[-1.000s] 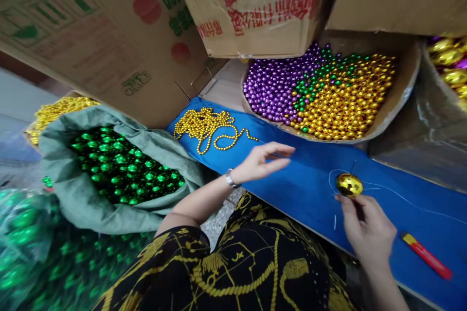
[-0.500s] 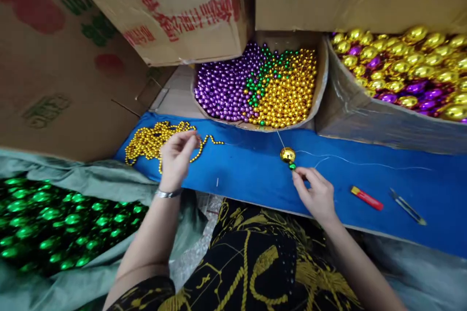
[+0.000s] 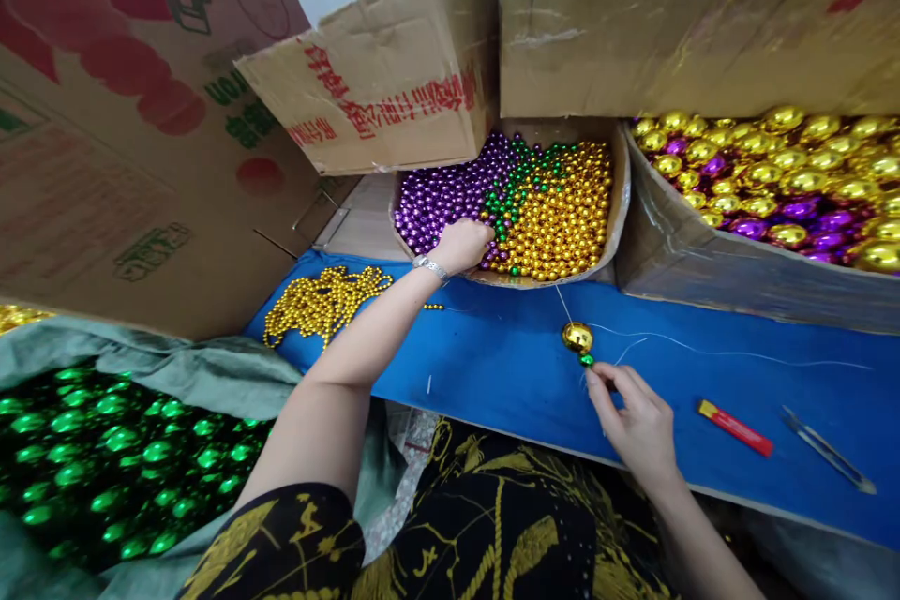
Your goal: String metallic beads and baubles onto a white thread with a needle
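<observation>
My left hand [image 3: 464, 246] reaches into a cardboard tray [image 3: 617, 206] of small purple, green and gold beads, fingers curled down among the purple ones; what it grips is hidden. My right hand [image 3: 633, 412] pinches a thin needle or thread just below a small green bead [image 3: 586, 360] and a large gold ball [image 3: 577, 336] strung on a white thread [image 3: 703, 349] over the blue board [image 3: 506, 366]. A finished strand of small gold beads [image 3: 323, 300] lies heaped on the board's left end.
A red lighter [image 3: 735, 427] and small snips [image 3: 830, 452] lie on the board at right. A box of large gold and purple balls [image 3: 773, 178] stands at far right. A sack of green balls [image 3: 105, 450] sits at left. Cardboard boxes [image 3: 394, 84] lean behind.
My left hand left the gold strand and moved right and forward into the bead tray. The right hand stays pinched below the gold ball. The camera tilted up.
</observation>
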{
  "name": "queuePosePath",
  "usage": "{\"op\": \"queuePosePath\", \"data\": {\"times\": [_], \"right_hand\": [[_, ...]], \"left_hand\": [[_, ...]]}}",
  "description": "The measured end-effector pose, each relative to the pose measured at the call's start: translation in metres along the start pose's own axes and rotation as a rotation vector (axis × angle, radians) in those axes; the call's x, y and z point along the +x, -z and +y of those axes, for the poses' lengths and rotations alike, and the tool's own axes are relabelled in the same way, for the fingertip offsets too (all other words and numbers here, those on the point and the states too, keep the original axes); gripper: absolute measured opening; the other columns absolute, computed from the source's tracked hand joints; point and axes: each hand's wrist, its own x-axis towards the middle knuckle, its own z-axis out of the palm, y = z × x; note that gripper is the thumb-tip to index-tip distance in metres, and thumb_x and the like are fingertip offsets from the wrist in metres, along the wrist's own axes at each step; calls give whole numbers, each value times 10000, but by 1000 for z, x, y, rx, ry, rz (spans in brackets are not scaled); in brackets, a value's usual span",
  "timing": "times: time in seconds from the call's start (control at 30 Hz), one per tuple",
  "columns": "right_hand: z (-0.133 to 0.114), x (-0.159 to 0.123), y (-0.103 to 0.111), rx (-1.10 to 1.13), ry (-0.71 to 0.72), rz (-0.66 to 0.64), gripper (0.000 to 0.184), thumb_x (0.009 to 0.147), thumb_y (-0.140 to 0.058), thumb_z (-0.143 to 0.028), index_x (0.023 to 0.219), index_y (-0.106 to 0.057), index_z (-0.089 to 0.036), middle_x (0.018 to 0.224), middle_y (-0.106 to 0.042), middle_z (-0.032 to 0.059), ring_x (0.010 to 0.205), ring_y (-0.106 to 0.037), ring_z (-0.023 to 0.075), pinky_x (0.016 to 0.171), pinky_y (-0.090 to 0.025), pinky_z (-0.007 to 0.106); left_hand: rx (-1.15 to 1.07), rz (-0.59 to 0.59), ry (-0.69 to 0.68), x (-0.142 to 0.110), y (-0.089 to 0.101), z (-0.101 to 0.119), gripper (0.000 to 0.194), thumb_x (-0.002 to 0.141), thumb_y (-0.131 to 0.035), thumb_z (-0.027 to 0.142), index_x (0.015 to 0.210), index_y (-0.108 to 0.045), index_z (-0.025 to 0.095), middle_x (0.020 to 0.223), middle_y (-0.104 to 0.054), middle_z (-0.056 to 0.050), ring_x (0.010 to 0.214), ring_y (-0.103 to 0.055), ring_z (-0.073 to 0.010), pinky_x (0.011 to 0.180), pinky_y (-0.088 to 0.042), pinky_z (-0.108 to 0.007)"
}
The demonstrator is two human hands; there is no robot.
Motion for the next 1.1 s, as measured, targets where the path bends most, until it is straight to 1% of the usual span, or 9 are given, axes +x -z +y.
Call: {"op": "queuePosePath", "data": {"times": [0.13,0.2,0.27,0.37,0.4,0.47,0.63,0.9,1.1], "right_hand": [[1,-1,1,3,5,21,73,942,-553,-207,957,-624,-199,797,-662,16,677,-639,117,662,-498,218],[0,-1,1,8,9,30,75,941,-555,-203,965,-626,-196,792,-663,16,673,-640,116,655,-499,216],[-2,1,0,17,7,38,83,941,-553,-206,966,-632,-197,788,-665,19,661,-639,116,645,-501,219],[-5,4,-1,35,1,47,91,937,-551,-212,956,-640,-200,776,-665,19,638,-637,116,623,-501,222],[-7,5,-1,39,2,49,91,934,-553,-209,956,-641,-200,776,-665,18,636,-637,115,619,-501,221],[-8,7,-1,39,8,52,89,932,-555,-198,960,-639,-198,782,-665,16,644,-638,112,629,-501,220],[-10,7,0,12,10,46,105,939,-538,-212,954,-641,-199,780,-669,22,648,-636,118,646,-506,232],[-12,4,-1,25,42,26,96,935,-545,-175,978,-630,-191,783,-657,17,646,-619,106,645,-488,227],[-14,4,0,21,43,29,115,935,-535,-189,961,-647,-196,782,-674,20,658,-640,113,630,-494,226]], "left_hand": [[68,-18,-8,3,-7,-3,192,738,-536,-16,757,-662,128,827,-662,-134,966,-593,-278,824,-442,-366],[-57,-10,-18,-1,-8,0,148,763,-565,29,803,-664,131,845,-665,-119,915,-603,-244,804,-455,-349],[-445,-28,5,-9,-7,8,93,805,-619,148,885,-668,145,854,-670,-91,822,-612,-187,750,-479,-310],[-1202,-122,109,-29,-9,30,251,824,-675,333,1015,-657,171,897,-680,-62,729,-625,-123,655,-501,-255],[-1374,-159,144,-36,-10,38,280,814,-695,354,1027,-657,175,912,-683,-58,722,-633,-115,636,-505,-244],[-1570,-235,191,-49,-14,52,284,788,-736,338,1008,-668,172,907,-693,-55,721,-646,-108,615,-509,-225],[-1699,-300,248,-65,-23,66,285,776,-768,318,996,-680,160,893,-707,-60,724,-658,-109,606,-522,-208],[-1762,-216,237,-74,-27,66,296,727,-817,297,974,-703,179,820,-661,-6,704,-634,-88,611,-525,-205],[-1727,-193,224,-76,-28,69,299,702,-833,314,942,-716,178,771,-647,2,669,-604,-79,609,-513,-209]]}}
